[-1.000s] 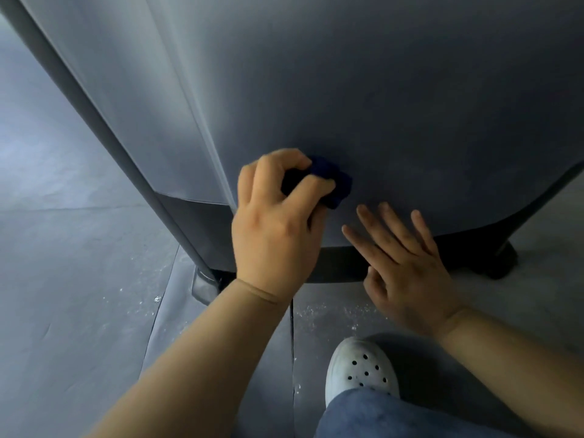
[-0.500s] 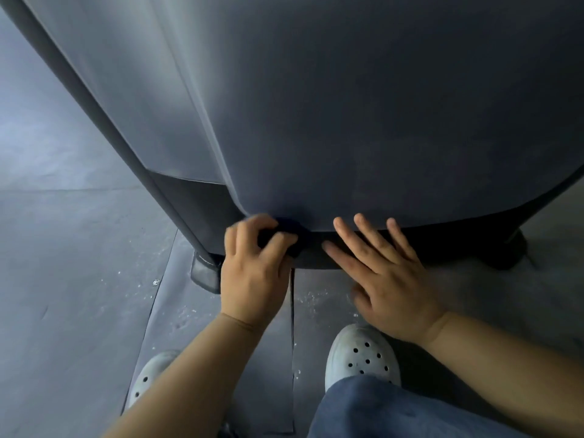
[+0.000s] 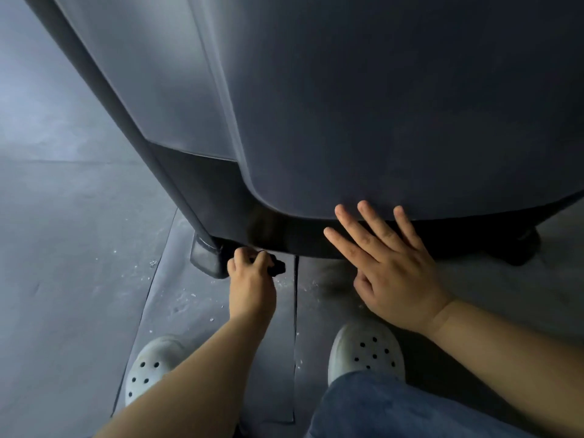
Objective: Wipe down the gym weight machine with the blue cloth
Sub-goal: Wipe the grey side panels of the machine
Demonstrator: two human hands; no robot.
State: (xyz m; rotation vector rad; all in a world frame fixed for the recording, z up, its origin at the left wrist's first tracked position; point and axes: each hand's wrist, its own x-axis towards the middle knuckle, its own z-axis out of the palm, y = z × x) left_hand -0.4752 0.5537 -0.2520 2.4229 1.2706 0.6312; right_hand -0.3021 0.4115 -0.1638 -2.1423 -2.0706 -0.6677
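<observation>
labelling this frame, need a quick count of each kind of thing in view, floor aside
hands: 2, left hand, right hand
blue cloth: 1
white clogs: 2, left clog, right clog
weight machine: 1
total: 6

Looking down at grey floor [image 3: 63,248] carrying dark rubber mats [image 3: 189,311] meeting along a seam [image 3: 296,311]; bearing the weight machine's black foot [image 3: 205,259] at the far mat edge, two white perforated clogs [image 3: 366,349] nearer, and pale specks [image 3: 153,263] scattered about.
</observation>
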